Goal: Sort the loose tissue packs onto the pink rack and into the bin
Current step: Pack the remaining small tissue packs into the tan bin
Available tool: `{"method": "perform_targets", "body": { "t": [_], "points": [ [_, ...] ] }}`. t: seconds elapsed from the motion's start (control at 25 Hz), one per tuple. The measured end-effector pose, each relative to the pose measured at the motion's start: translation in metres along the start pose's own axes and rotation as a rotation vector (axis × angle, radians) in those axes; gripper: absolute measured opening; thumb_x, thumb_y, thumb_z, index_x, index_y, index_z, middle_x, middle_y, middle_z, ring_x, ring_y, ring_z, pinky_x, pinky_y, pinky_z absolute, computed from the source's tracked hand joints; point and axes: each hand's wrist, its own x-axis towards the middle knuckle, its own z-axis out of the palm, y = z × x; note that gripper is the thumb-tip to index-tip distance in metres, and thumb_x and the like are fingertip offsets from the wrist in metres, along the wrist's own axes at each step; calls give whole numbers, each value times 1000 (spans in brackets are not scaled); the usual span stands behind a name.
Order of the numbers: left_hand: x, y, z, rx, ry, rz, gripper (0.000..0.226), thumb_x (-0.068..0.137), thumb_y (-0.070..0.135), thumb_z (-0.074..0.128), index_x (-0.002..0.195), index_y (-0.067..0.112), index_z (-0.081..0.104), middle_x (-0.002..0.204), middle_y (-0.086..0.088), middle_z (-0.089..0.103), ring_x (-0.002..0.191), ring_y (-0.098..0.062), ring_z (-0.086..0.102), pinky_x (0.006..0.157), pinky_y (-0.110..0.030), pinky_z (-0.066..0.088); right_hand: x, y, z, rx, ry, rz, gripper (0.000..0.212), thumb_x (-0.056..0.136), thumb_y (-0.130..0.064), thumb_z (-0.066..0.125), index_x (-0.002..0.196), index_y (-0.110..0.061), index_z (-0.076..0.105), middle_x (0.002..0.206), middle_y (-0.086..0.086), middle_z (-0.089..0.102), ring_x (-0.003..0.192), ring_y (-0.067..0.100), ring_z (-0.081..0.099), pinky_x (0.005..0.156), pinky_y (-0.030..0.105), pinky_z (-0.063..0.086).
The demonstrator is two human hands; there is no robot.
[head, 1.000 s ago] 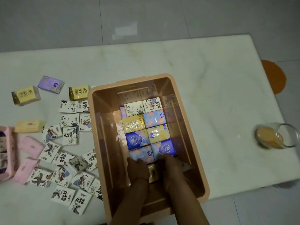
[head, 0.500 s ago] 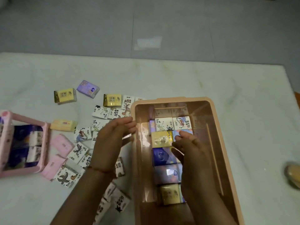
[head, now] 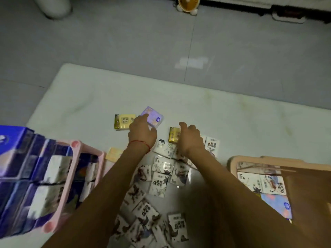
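Head view: each hand goes for a pack, mid-table.
The left hand [head: 142, 134] lays straight fingers on the one lilac pack [head: 155, 116]. The right hand [head: 190, 139] cups a gold pack [head: 173, 137], and I can't tell whether it grips. Slick wrappers could slip, and forearms may sweep white packs [head: 162, 164] off the table's [head: 250, 126] near edge. Loose are two gold, one lilac, one pale yellow pack [head: 113, 152] and a dozen-odd white. The pink rack [head: 76, 145] sits at the left edge, the bin [head: 268, 159] at the right.

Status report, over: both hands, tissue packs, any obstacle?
Left hand touches lilac pack. Right hand covers gold pack, grip unclear. Many white packs loose on table. Nothing blocks bin or pink rack.
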Motion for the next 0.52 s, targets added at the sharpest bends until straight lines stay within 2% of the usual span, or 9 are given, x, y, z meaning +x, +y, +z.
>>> {"method": "perform_targets", "body": {
  "t": [0.12,0.2,0.28,0.4,0.52],
  "points": [
    [39,2,11,498,-185,236,76,86,3,53,149,16,12,157,-11,3,144,-29,8,116,-41,15,19,12,15,-285,-26,-73,61,86,-4,49,142,-16,26,138,16,32,126,33,34,100,42,34],
    [56,1,25,701,-261,383,83,84,-2,52,149,16,3,157,-10,-8,145,-29,-3,117,-44,4,26,17,27,-365,25,-109,60,85,-3,50,139,-14,27,135,15,35,122,32,36,97,39,35],
    [70,-5,35,849,-301,437,84,83,-1,54,149,11,3,156,-13,1,144,-31,0,116,-47,0,31,19,32,-375,91,-131,55,85,-3,49,136,-13,31,132,12,41,120,31,38,93,36,36],
    [82,-15,34,987,-308,481,73,83,6,59,144,5,19,145,-14,30,138,-31,23,116,-47,2,35,23,30,-376,101,-153,46,87,-8,51,131,-12,38,128,9,47,116,28,41,89,33,37],
    [77,-6,20,924,-297,428,58,86,18,56,137,7,31,135,-11,41,131,-27,34,117,-48,1,30,21,12,-378,129,-141,39,85,-35,59,116,-13,51,117,7,55,109,27,45,87,32,35]
  ]
}}
